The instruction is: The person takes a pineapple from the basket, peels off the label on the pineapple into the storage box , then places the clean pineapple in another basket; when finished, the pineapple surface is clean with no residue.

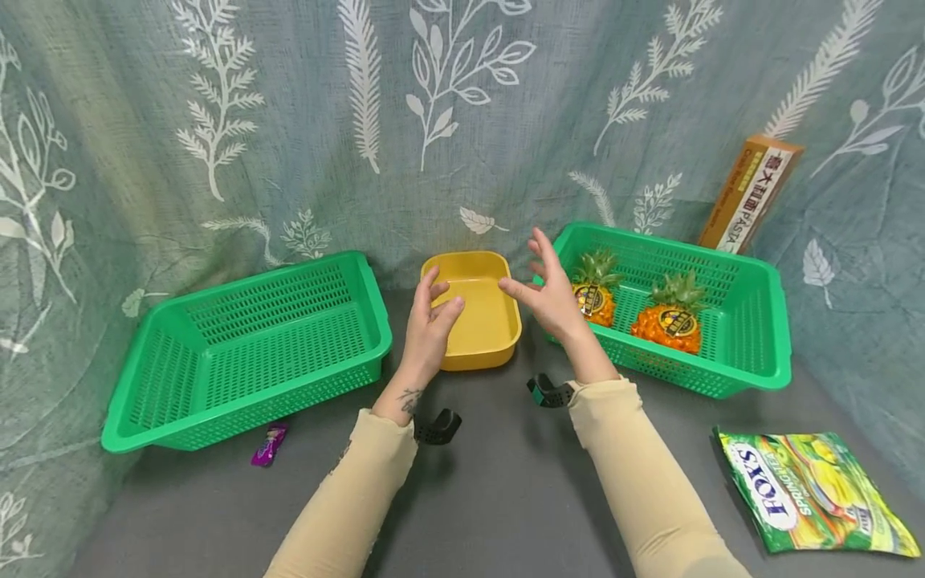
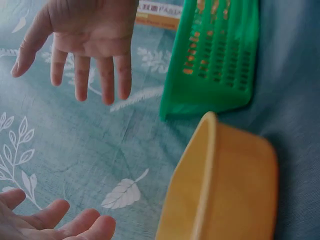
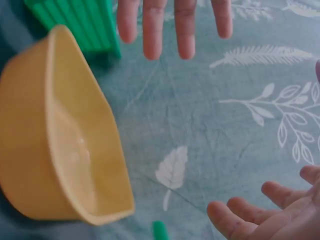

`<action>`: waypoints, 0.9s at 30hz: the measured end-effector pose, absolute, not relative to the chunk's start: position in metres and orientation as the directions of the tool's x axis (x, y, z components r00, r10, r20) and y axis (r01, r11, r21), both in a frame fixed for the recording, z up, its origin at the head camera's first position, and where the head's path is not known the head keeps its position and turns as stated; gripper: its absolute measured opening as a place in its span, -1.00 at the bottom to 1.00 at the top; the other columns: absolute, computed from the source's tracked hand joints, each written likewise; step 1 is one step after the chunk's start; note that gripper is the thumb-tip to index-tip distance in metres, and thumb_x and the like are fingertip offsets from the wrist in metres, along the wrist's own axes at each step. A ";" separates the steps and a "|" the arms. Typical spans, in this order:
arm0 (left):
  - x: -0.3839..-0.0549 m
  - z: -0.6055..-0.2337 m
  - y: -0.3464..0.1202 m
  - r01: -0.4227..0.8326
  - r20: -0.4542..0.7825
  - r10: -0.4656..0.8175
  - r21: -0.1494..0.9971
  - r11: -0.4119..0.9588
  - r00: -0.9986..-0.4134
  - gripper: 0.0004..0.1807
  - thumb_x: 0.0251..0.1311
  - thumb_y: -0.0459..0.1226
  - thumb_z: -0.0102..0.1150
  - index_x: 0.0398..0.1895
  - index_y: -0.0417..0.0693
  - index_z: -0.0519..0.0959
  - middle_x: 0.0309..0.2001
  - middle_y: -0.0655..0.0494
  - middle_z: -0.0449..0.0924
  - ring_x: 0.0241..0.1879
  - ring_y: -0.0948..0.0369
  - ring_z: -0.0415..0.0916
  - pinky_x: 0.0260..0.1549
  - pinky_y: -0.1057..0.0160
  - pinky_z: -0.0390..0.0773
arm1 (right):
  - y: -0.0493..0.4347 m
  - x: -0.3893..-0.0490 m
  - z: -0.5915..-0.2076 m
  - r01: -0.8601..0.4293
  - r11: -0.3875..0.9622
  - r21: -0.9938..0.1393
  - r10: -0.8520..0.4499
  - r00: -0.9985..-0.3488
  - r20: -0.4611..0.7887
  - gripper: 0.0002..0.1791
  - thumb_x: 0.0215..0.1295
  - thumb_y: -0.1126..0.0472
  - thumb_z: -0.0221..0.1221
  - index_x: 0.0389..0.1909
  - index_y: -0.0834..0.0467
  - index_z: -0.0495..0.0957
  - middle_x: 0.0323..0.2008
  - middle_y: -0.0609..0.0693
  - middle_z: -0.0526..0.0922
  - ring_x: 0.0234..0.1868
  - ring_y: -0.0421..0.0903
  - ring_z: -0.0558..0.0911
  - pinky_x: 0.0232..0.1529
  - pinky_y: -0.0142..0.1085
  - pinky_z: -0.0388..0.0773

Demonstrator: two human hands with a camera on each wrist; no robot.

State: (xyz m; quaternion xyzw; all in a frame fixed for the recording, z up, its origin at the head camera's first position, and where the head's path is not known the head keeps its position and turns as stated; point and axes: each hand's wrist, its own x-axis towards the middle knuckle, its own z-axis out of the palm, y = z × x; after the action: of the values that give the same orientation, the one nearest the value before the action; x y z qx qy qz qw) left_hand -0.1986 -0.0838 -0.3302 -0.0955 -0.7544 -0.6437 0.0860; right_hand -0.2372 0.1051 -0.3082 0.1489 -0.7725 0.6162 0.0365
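Observation:
Both hands hover over the middle of the table, palms facing each other and holding nothing. My left hand [image 1: 429, 325] overlaps the left rim of a yellow bin [image 1: 477, 317] in the head view, its fingers relaxed. On the other side, my right hand [image 1: 552, 293] has its fingers spread, between the yellow bin and a green basket [image 1: 747, 321]. In the left wrist view the right hand [image 2: 92, 30] shows its open palm. The right wrist view catches the yellow bin [image 3: 25, 135], with nothing visible inside, standing below the fingers.
Two toy-like pineapples [image 1: 668, 321] sit in the right basket; a pasta box [image 1: 751, 193] leans behind it. At left stands another green basket [image 1: 253, 321], a small purple packet [image 1: 270, 444] before it. A FOX'S spring tea bag [image 1: 817, 494] lies at front right. A patterned curtain [image 1: 289, 120] hangs behind.

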 end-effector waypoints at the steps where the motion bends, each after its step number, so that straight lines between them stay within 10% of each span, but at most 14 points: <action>1: -0.194 -0.335 -0.083 0.255 0.254 0.025 0.957 0.139 -0.967 -0.24 0.19 -0.10 -0.06 0.43 -0.05 -0.05 0.31 -0.24 0.11 0.21 -0.13 0.27 0.18 -0.09 0.27 | 0.104 -0.232 -0.311 -0.257 0.194 -0.947 -0.183 -0.958 0.223 -0.05 0.21 0.15 0.19 0.46 -0.07 -0.23 0.44 0.08 -0.07 0.40 0.15 0.07 0.29 0.04 0.18; 27: -0.143 -0.380 -0.103 0.168 0.159 -0.174 0.985 -0.035 -0.972 -0.38 0.23 -0.22 -0.06 0.34 -0.11 0.06 0.19 -0.24 0.29 0.07 -0.09 0.39 0.03 -0.03 0.44 | 0.091 -0.208 -0.361 -0.192 0.080 -0.978 -0.166 -0.970 0.177 -0.03 0.11 0.21 0.29 0.43 0.00 -0.13 0.28 0.14 0.21 0.16 0.18 0.39 0.08 0.03 0.38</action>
State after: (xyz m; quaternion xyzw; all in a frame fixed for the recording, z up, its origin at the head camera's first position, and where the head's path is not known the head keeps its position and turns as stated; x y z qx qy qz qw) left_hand -0.1435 -0.1029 -0.3799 0.0023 -0.6844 -0.7194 0.1189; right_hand -0.2085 0.0911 -0.3614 0.1218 -0.7346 0.6674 0.0099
